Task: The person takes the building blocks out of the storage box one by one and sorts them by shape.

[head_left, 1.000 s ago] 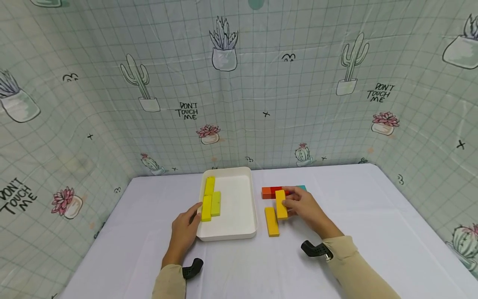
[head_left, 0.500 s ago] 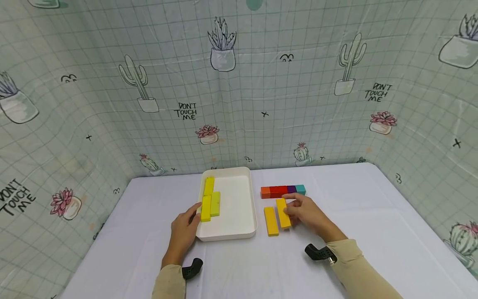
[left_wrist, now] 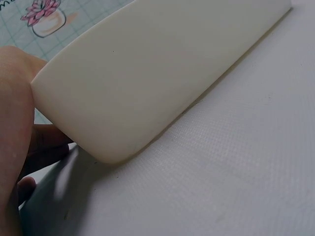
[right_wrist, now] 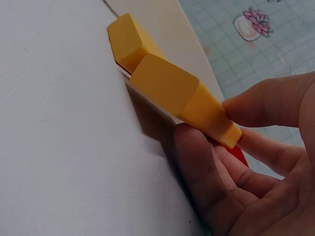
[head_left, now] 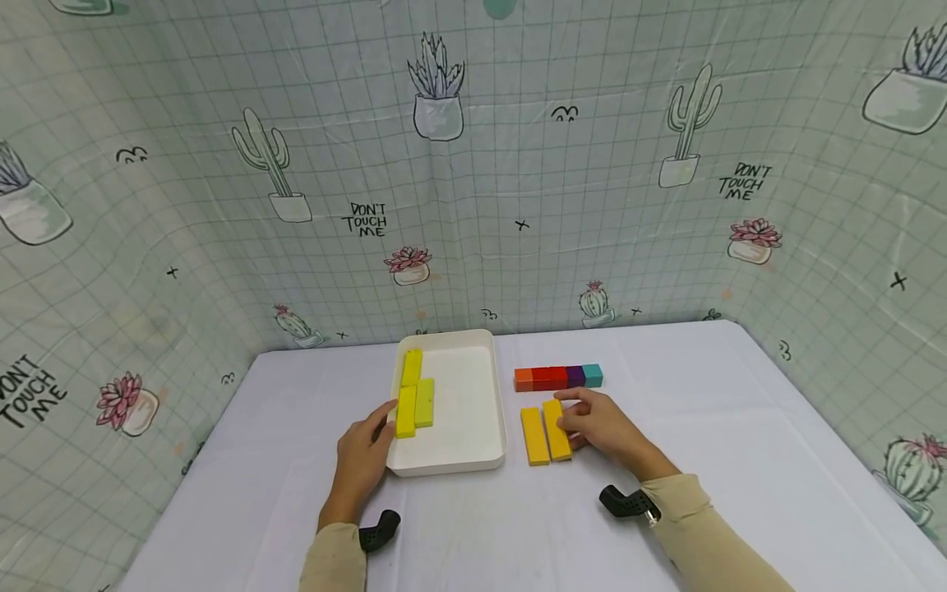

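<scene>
The right hand [head_left: 610, 432] pinches an amber block [head_left: 557, 429], thumb on one side and fingers on the other, gripping it nearer the far end. The block is on the right of the tray [head_left: 447, 473], leftward of that hand, its long axis running near to far with the far end leaning slightly left. A shadow beneath it in the right wrist view suggests part of it is just off the counter [head_left: 459, 534].

The key relation is with the second amber block [head_left: 535, 437] — just beside the held one on its left, almost parallel, the pair standing between hand and tray. Whether their sides touch I cannot tell. The right hand is plainly the nearer to both.

The left hand [head_left: 362, 452] touches the tray's left wall by the near corner, fingers bent; whether it grips the wall or merely rests there is unclear. Inside, along that wall, lie three yellow blocks [head_left: 406, 411]. Beyond the amber pair sits a crosswise row — orange [head_left: 524, 379], red [head_left: 550, 378], purple [head_left: 575, 376] and teal [head_left: 593, 375].
</scene>
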Available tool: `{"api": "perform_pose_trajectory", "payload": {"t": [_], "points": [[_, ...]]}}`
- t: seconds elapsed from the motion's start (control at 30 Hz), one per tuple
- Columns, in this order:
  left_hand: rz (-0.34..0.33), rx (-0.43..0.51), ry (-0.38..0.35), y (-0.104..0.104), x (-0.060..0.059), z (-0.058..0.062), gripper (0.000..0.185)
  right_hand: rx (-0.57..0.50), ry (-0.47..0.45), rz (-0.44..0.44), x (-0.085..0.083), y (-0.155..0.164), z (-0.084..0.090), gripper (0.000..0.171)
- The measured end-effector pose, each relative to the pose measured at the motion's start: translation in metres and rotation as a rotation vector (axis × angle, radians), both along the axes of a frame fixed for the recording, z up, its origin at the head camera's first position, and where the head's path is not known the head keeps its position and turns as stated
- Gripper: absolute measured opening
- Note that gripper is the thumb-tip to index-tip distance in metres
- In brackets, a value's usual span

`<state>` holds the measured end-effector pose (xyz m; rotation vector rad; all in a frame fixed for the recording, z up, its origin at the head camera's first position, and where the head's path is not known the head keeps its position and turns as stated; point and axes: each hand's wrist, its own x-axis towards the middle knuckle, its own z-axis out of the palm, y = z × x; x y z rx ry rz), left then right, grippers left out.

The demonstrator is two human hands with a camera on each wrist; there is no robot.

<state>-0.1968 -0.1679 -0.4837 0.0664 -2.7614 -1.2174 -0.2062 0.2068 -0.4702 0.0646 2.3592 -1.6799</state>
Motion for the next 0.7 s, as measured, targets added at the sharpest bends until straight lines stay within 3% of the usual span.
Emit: {"api": "perform_pose_trajectory", "payload": {"t": [0.4,0.7], "points": [[0.004,0.005,-0.024,-0.0012,-0.0008,-0.0018,0.044,0.187,0.076,0.058,0.0003,-0.0032,-0.0036,0.046],[0.007,0.015,-0.031,-0.0004,-0.0005,-0.0021,0.044,0.253,0.089,0.038,0.0026,-0.0069,-0.0017,0.046]]}}
